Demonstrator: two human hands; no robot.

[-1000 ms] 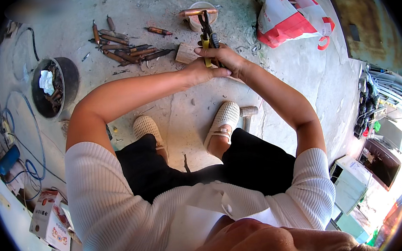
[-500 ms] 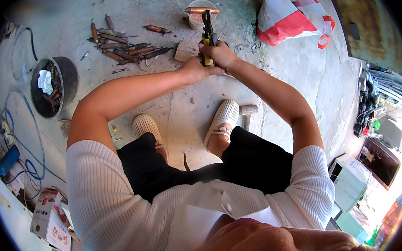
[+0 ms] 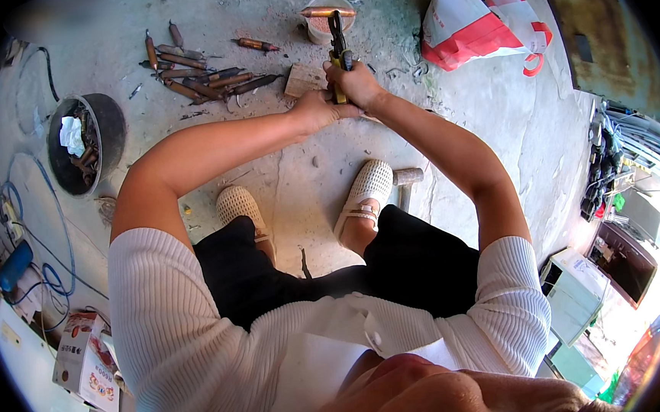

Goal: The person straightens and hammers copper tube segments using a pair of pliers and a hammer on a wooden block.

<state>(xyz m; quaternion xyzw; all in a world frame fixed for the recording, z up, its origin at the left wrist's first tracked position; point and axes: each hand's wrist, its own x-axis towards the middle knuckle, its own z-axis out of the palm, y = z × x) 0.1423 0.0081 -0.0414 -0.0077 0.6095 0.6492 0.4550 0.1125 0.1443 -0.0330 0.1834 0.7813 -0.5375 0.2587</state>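
Both of my hands are closed on the yellow-and-black handles of pliers [image 3: 337, 41] near the top centre. My right hand [image 3: 360, 84] is higher on the handles, and my left hand [image 3: 319, 112] wraps the lower part. The jaws grip a copper cylinder [image 3: 322, 12] across the mouth of a white tub [image 3: 317, 36] with pinkish bits inside. A small wooden block [image 3: 303, 80] lies just left of my hands. To its left lies a loose pile of copper and dark cylinders [image 3: 195, 81], with a separate one [image 3: 256, 44] above the block.
A black bucket [image 3: 112, 133] holding scrap stands left, a red-and-white bag [image 3: 462, 40] upper right. A hammer [image 3: 408, 177] lies beside my right shoe. Cables and hoses [image 3: 27, 204] and a cardboard box [image 3: 87, 364] line the left side; appliances [image 3: 581, 292] and a rusty sheet [image 3: 595, 57] line the right.
My hands, the pliers and the copper cylinder have shifted slightly up and away from me in the picture. Both hands remain closed on the pliers.
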